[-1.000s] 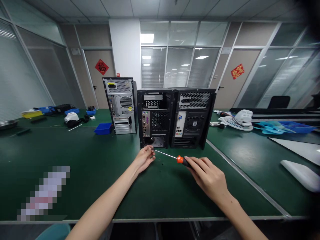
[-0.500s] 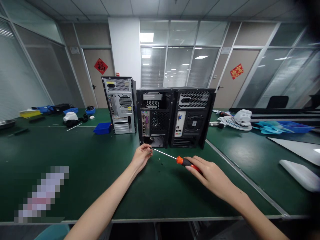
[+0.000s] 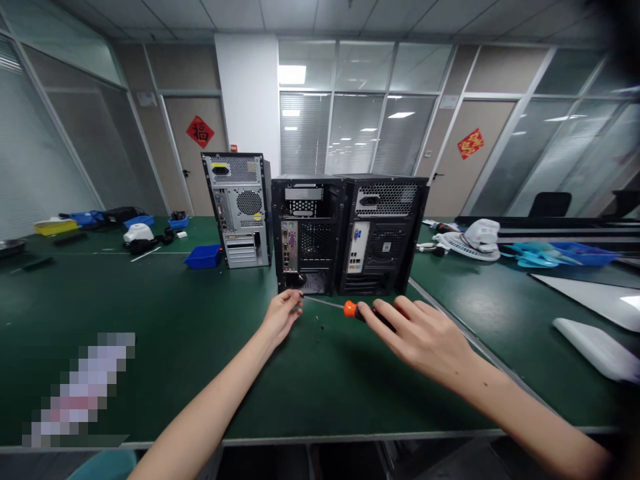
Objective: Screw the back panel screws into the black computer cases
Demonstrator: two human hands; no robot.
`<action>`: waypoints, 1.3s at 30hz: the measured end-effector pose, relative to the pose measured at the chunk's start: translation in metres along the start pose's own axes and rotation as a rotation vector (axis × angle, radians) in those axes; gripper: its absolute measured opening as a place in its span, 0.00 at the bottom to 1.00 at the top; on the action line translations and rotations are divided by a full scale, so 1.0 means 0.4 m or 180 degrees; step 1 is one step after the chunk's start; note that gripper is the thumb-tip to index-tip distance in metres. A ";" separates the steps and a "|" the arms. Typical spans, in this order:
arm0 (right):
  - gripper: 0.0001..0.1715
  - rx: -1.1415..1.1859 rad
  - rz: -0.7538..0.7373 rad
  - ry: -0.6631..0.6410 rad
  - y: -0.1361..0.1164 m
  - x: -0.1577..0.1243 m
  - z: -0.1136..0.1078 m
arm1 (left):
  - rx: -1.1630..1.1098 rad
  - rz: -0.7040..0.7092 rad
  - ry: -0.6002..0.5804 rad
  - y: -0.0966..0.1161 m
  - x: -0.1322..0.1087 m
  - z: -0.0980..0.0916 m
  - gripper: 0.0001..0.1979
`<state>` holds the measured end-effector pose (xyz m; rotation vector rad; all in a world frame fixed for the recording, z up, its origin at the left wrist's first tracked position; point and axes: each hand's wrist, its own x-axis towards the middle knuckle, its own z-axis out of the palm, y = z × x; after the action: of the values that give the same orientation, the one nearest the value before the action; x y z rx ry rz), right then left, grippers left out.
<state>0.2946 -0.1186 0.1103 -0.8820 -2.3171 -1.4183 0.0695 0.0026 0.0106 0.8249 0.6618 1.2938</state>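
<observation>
In the head view, a screwdriver [image 3: 351, 309] with an orange and black handle and a thin metal shaft points left over the table. My right hand [image 3: 427, 333] is closed round its handle. The fingertips of my left hand [image 3: 281, 319] are pinched together at the screwdriver's tip; whatever they hold there is too small to make out. Just behind my left hand stands an opened black computer case [image 3: 340, 267], its rear ports facing me. Several tiny dark bits, possibly screws [image 3: 322, 327], lie on the green table [image 3: 310, 393] between my hands.
A second black computer case [image 3: 384, 267] stands against the first on the right. Further left are a silver-backed computer case [image 3: 245, 230] and a blue tray [image 3: 203, 257]. Fan parts [image 3: 483, 239] and a white plastic piece [image 3: 595, 348] lie at right.
My right hand has shifted its grip on the screwdriver handle, its fingers now more raised and spread over it. The screwdriver's handle has tipped slightly up and left. My left hand keeps its pinch.
</observation>
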 end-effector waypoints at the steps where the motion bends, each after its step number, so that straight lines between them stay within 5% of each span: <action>1: 0.18 -0.0012 -0.0044 0.0026 0.000 0.007 -0.002 | -0.0179 -0.0049 -0.0004 0.000 0.000 0.000 0.21; 10: 0.16 -0.0342 -0.0245 -0.0187 -0.003 0.030 -0.004 | -0.0668 -0.0227 -0.0122 0.001 0.001 -0.007 0.20; 17: 0.15 -0.0117 0.0011 -0.0716 -0.038 0.009 0.048 | -0.0634 -0.0059 -0.0160 0.006 -0.011 0.011 0.21; 20: 0.07 0.0657 0.0471 -0.1113 -0.074 -0.002 0.070 | -0.0429 0.0006 -0.0106 0.007 -0.013 0.014 0.21; 29: 0.15 0.3877 0.2778 -0.2020 -0.078 -0.030 0.131 | 0.0874 -0.0297 0.0169 0.003 -0.013 0.001 0.19; 33: 0.16 0.4109 0.3275 -0.2181 -0.072 -0.072 0.184 | 0.1537 -0.0271 -0.0035 -0.016 -0.001 -0.010 0.14; 39: 0.15 0.4198 0.3578 -0.2066 -0.101 -0.114 0.251 | 0.2821 0.0392 -0.0077 -0.063 0.061 -0.033 0.06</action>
<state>0.3116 -0.0598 0.0099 -1.6960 -1.7609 0.8503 0.0770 0.0267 -0.0169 1.6103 1.2077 1.0730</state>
